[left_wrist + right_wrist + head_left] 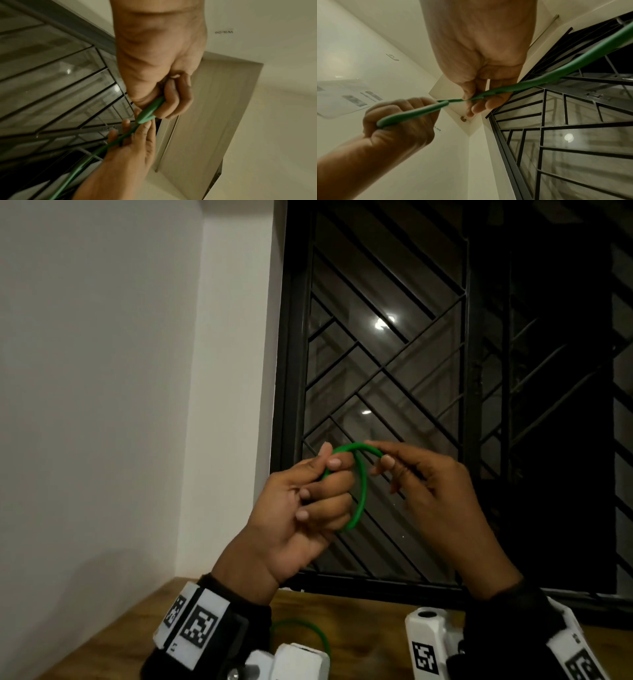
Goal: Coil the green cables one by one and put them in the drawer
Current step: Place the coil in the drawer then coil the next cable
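I hold a green cable (361, 487) up in front of the window, bent into a loop. My left hand (327, 474) grips the loop in its curled fingers, thumb on top. My right hand (381, 459) pinches the top of the cable between thumb and forefinger, just right of the left hand. In the left wrist view the cable (149, 109) leaves my left fist and runs down across my right hand (135, 140). In the right wrist view the cable (501, 90) passes from my right fingertips to my left hand (399, 121). A second green cable (310, 630) lies on the table. No drawer is in view.
The wooden table (363, 631) lies below my wrists. A black window grille (394, 354) fills the space ahead and a white wall (102, 371) stands on the left. White wrist cameras (428, 642) sit low in the head view.
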A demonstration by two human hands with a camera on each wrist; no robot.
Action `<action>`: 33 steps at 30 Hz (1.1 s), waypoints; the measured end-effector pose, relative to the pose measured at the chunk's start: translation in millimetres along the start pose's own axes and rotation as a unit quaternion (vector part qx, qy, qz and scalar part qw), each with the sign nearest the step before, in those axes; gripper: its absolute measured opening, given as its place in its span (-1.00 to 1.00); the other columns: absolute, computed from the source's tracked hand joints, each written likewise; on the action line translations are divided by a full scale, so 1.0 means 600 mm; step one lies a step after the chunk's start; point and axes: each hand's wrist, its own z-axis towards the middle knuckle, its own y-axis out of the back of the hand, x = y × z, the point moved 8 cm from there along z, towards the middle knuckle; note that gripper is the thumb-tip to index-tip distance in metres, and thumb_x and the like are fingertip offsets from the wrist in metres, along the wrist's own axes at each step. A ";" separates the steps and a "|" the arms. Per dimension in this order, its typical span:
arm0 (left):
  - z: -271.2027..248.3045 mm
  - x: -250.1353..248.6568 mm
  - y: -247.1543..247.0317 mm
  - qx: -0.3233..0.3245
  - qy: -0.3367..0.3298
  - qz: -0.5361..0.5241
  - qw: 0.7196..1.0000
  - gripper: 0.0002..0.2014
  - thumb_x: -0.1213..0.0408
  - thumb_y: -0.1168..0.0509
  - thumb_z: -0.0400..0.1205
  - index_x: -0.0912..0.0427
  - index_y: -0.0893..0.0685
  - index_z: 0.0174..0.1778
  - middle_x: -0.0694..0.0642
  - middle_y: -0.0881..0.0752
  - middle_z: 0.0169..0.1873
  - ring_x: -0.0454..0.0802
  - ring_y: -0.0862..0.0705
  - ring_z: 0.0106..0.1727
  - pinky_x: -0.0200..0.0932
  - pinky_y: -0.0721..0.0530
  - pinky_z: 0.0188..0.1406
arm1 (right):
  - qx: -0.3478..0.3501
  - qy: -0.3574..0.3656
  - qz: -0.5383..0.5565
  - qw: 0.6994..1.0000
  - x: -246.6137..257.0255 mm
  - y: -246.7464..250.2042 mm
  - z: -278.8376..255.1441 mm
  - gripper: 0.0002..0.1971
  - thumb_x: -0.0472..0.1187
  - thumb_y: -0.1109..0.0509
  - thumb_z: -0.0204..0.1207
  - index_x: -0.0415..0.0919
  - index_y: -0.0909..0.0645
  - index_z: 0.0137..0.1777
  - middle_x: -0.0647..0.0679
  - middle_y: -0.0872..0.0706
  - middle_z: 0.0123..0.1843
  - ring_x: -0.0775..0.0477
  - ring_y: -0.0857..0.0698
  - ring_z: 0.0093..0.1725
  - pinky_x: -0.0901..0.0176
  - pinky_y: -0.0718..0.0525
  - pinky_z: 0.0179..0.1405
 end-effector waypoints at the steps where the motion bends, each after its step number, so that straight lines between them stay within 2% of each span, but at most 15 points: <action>1: -0.001 0.001 0.001 0.006 0.010 -0.030 0.999 -0.77 0.20 -0.08 0.80 0.20 -0.50 -0.11 -0.06 -0.30 -0.55 -0.17 -0.26 -0.63 -0.31 -0.22 -0.59 | -0.002 -0.004 0.008 1.000 -0.003 -0.003 -0.002 -0.73 -0.13 -0.31 0.72 0.11 -0.72 0.32 0.20 -0.82 -0.13 0.06 -0.74 -0.29 0.05 -0.67 -0.33; 3: -0.003 0.004 0.010 -0.006 0.025 -0.050 0.998 -0.77 0.21 -0.05 0.81 0.21 -0.48 -0.10 -0.05 -0.31 -0.55 -0.16 -0.27 -0.61 -0.31 -0.18 -0.59 | -0.019 -0.020 0.023 0.999 -0.009 -0.005 -0.005 -0.79 -0.21 -0.33 0.73 0.00 -0.70 0.27 0.20 -0.85 -0.11 0.12 -0.79 -0.26 0.20 -0.64 -0.30; 5: -0.005 0.008 0.016 -0.013 0.038 -0.061 0.997 -0.74 0.20 -0.01 0.81 0.22 -0.47 -0.11 -0.05 -0.31 -0.56 -0.16 -0.27 -0.62 -0.32 -0.13 -0.62 | -0.034 -0.034 0.032 0.998 -0.013 -0.006 -0.008 -0.92 -0.22 -0.35 0.71 -0.02 -0.63 0.11 0.23 -0.85 -0.13 0.18 -0.81 -0.23 0.22 -0.67 -0.27; 7: -0.006 0.005 0.021 -0.024 0.026 -0.063 0.997 -0.74 0.20 0.00 0.81 0.22 -0.46 -0.12 -0.05 -0.31 -0.57 -0.16 -0.27 -0.63 -0.31 -0.16 -0.62 | -0.024 -0.046 0.045 0.998 -0.010 -0.015 -0.011 -0.95 -0.20 -0.37 0.69 -0.03 -0.61 0.00 0.22 -0.84 -0.16 0.19 -0.81 -0.23 0.25 -0.69 -0.28; 9: -0.008 -0.004 0.025 -0.038 -0.003 -0.067 0.997 -0.74 0.21 0.00 0.82 0.22 -0.46 -0.12 -0.05 -0.31 -0.57 -0.16 -0.28 -0.63 -0.29 -0.21 -0.60 | 0.002 -0.065 0.071 0.995 -0.005 -0.030 -0.014 -0.95 -0.22 -0.39 0.68 -0.08 -0.62 -0.03 0.11 -0.83 -0.19 0.15 -0.82 -0.26 0.33 -0.66 -0.36; 11: -0.010 -0.015 0.026 -0.049 -0.034 -0.078 0.995 -0.72 0.18 0.05 0.83 0.20 -0.45 -0.11 -0.05 -0.31 -0.56 -0.17 -0.28 -0.61 -0.30 -0.24 -0.58 | 0.039 -0.074 0.085 0.993 0.004 -0.047 -0.019 -0.99 -0.21 -0.36 0.69 -0.10 -0.61 0.04 0.02 -0.83 -0.16 0.09 -0.82 -0.30 0.21 -0.73 -0.37; 13: -0.012 -0.030 0.022 -0.048 -0.071 -0.088 0.992 -0.69 0.15 0.08 0.84 0.19 -0.45 -0.10 -0.05 -0.30 -0.54 -0.17 -0.30 -0.58 -0.31 -0.30 -0.54 | 0.085 -0.075 0.072 0.991 0.015 -0.064 -0.024 -0.84 -0.19 -0.32 0.71 -0.01 -0.60 0.23 0.03 -0.83 -0.14 0.06 -0.82 -0.34 0.06 -0.80 -0.30; 16: -0.016 -0.058 0.021 -0.059 -0.135 -0.084 0.986 -0.71 0.16 0.02 0.82 0.18 -0.50 -0.11 -0.02 -0.39 -0.51 -0.16 -0.46 -0.51 -0.34 -0.47 -0.40 | 0.142 -0.072 0.066 0.985 0.034 -0.087 -0.031 -0.63 -0.25 -0.32 0.72 0.11 -0.51 0.45 0.07 -0.84 -0.04 0.07 -0.83 -0.35 0.20 -0.78 -0.28; 19: -0.024 -0.075 0.021 -0.087 -0.182 -0.062 0.977 -0.77 0.17 -0.05 0.80 0.14 -0.51 -0.10 -0.01 -0.42 -0.43 -0.14 -0.54 -0.37 -0.26 -0.63 -0.14 | 0.178 -0.089 0.074 0.977 0.047 -0.109 -0.040 -0.63 -0.24 -0.32 0.72 0.11 -0.48 0.45 0.02 -0.82 -0.04 0.09 -0.84 -0.24 0.13 -0.80 -0.14; 21: -0.031 -0.088 0.024 -0.118 -0.218 -0.032 0.968 -0.74 0.17 -0.02 0.83 0.12 -0.53 -0.11 -0.02 -0.41 -0.36 -0.13 -0.59 -0.29 -0.22 -0.69 0.00 | 0.196 -0.103 0.075 0.972 0.052 -0.117 -0.047 -0.72 -0.23 -0.37 0.69 0.03 -0.55 0.35 0.01 -0.82 -0.13 0.14 -0.83 -0.20 0.11 -0.80 -0.10; 23: -0.041 -0.108 0.022 -0.140 -0.264 0.010 0.954 -0.70 0.17 0.01 0.84 0.11 -0.55 -0.11 -0.02 -0.48 -0.35 -0.12 -0.66 -0.21 -0.19 -0.70 0.09 | 0.225 -0.088 0.052 0.969 0.066 -0.128 -0.053 -0.83 -0.21 -0.42 0.66 0.03 -0.62 0.19 0.03 -0.79 -0.20 0.22 -0.80 -0.22 0.34 -0.70 -0.21; 25: -0.046 -0.127 0.013 -0.143 -0.299 0.052 0.942 -0.73 0.16 -0.02 0.82 0.11 -0.56 -0.09 -0.03 -0.56 -0.37 -0.09 -0.72 -0.12 -0.17 -0.72 0.15 | 0.245 -0.057 0.016 0.968 0.083 -0.136 -0.058 -0.85 -0.16 -0.41 0.67 0.06 -0.65 0.18 0.11 -0.75 -0.21 0.29 -0.74 -0.21 0.51 -0.58 -0.28; 29: -0.044 -0.143 0.000 -0.154 -0.327 0.180 0.915 -0.80 0.18 -0.04 0.78 0.15 -0.52 -0.04 0.02 -0.62 -0.36 -0.02 -0.78 -0.03 -0.17 -0.73 0.15 | 0.221 -0.022 -0.044 0.974 0.098 -0.124 -0.052 -0.84 -0.12 -0.36 0.70 0.00 -0.74 0.18 0.10 -0.72 -0.18 0.18 -0.68 -0.18 0.51 -0.53 -0.27; 33: -0.031 -0.133 -0.008 -0.141 -0.317 0.308 0.886 -0.84 0.22 -0.12 0.67 0.23 -0.46 0.07 0.04 -0.67 -0.35 0.02 -0.80 0.01 -0.21 -0.72 0.13 | 0.209 -0.023 -0.106 0.972 0.096 -0.097 -0.039 -0.90 -0.07 -0.49 0.59 0.04 -0.79 0.06 0.18 -0.55 -0.19 0.24 -0.56 -0.21 0.57 -0.42 -0.29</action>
